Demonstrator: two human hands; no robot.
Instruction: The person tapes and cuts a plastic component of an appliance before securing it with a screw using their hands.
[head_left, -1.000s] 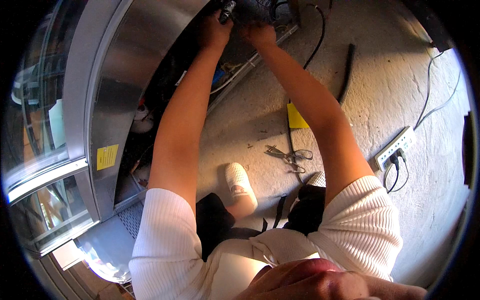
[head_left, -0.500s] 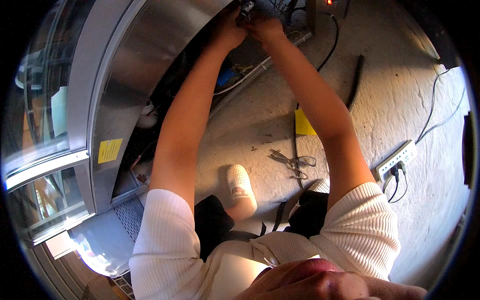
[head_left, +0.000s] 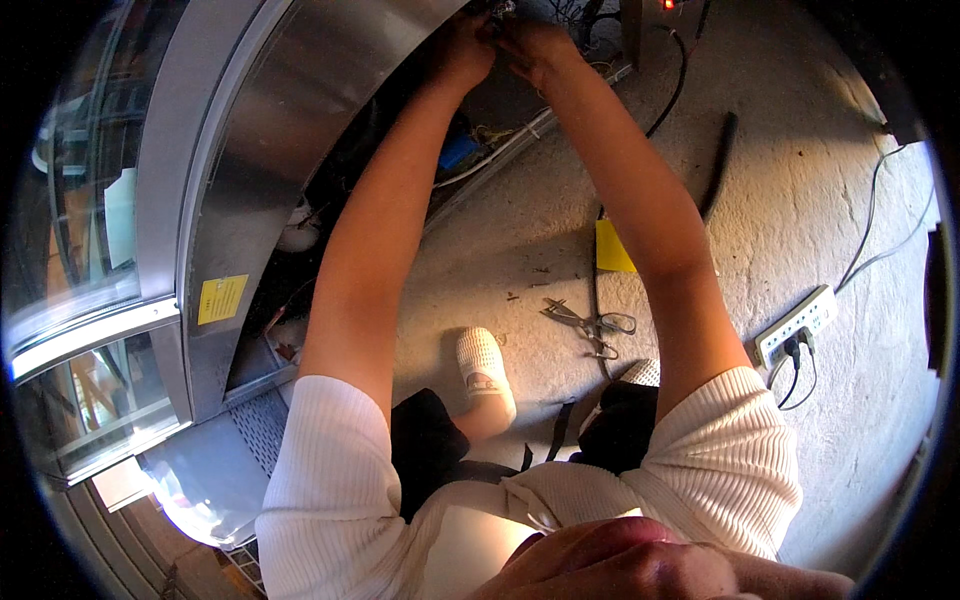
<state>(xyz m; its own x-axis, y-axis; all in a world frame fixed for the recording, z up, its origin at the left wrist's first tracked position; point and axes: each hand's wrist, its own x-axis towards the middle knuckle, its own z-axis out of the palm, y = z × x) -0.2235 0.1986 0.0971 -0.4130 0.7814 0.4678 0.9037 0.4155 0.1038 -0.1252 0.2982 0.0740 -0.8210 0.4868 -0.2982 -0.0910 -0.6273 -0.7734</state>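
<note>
Both my arms reach forward into the dark opening under a stainless steel cabinet (head_left: 290, 90). My left hand (head_left: 466, 50) is closed, its fingertips in shadow at a small shiny metal part (head_left: 503, 8) near the top edge. Beside it, my right hand (head_left: 537, 48) has its fingers bent in toward the same part. What either hand grips is too dark and small to name. Thin tangled wires (head_left: 572, 12) lie just beyond my right hand. A blue piece (head_left: 457, 152) and a pale cable (head_left: 490, 158) sit below the hands, at the opening's edge.
Scissors (head_left: 570, 314) lie on the concrete floor (head_left: 520, 260) near my feet. A yellow sheet (head_left: 612, 247) and a black tube (head_left: 720, 165) are by my right arm. To the right is a white power strip (head_left: 797, 325) with plugs in it. Dark cables (head_left: 683, 75) cross the floor.
My right hand has shifted slightly, its wrist turned a little and its fingers showing more. My left hand stays close to the same place. The view has moved very slightly.
</note>
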